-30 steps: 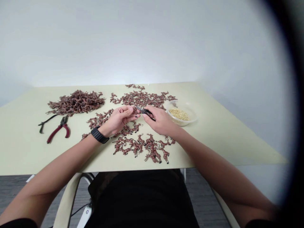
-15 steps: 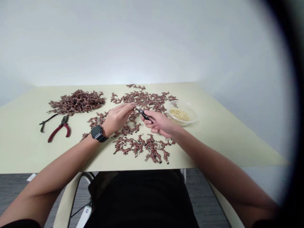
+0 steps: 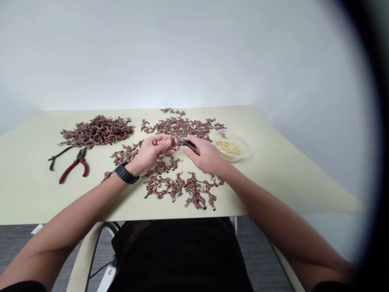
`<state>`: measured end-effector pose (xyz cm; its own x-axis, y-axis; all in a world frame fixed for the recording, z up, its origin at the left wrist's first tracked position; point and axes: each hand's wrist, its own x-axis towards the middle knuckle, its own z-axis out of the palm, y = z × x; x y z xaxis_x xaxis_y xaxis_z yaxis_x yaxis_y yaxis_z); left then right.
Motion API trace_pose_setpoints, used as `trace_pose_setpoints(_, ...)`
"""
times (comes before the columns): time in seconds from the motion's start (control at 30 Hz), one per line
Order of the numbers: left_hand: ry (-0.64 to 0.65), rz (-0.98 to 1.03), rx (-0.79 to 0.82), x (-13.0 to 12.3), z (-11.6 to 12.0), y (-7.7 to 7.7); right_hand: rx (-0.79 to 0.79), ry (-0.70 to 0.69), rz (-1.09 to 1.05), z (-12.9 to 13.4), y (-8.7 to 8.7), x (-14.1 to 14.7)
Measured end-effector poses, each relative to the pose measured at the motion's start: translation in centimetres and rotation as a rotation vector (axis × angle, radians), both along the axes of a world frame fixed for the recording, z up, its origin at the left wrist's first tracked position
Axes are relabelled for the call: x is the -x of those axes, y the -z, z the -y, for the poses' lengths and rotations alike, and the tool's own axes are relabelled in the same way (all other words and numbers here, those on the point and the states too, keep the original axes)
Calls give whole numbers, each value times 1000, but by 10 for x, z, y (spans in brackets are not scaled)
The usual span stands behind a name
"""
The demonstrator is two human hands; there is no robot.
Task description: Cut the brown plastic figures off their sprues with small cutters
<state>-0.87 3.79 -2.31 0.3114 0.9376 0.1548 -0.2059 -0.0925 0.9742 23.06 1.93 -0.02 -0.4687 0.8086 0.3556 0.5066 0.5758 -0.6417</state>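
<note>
"Left hand [image 3: 151, 152]?"
"Closed, pinching a brown figure [image 3: 174, 142] above the worktop [image 3: 36, 190]; firm, close to the tips."
"Right hand [image 3: 205, 157]?"
"Clamped on black pliers [image 3: 185, 142], tips just beside the figure; short, steady reach."

A person's left arm [image 3: 75, 207] and right arm [image 3: 273, 202] angle in from the lower corners of the frame, elbows wide, and converge at its centre. The left hand [image 3: 150, 153] is raised with its fingers [image 3: 162, 140] curled inward, while the right hand [image 3: 203, 156], just beside it, tilts downward, its thumb and fingertips [image 3: 186, 149] drawn together in a tight pinch.
</note>
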Motion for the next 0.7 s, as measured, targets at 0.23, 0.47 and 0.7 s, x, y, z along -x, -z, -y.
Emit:
trace_pose_setpoints(0.23, -6, -5, 1, -1, 1, 1, -2, -19, 15, -2, 2, 0)
trace_pose_setpoints(0.47, -36, -24, -13, -1, 2, 0, 14, -9, 13, -1, 1, 0)
trace_pose_setpoints(0.7, -320, -402, -490, 2, 9, 0, 607, -121, -291, 1, -5, 2)
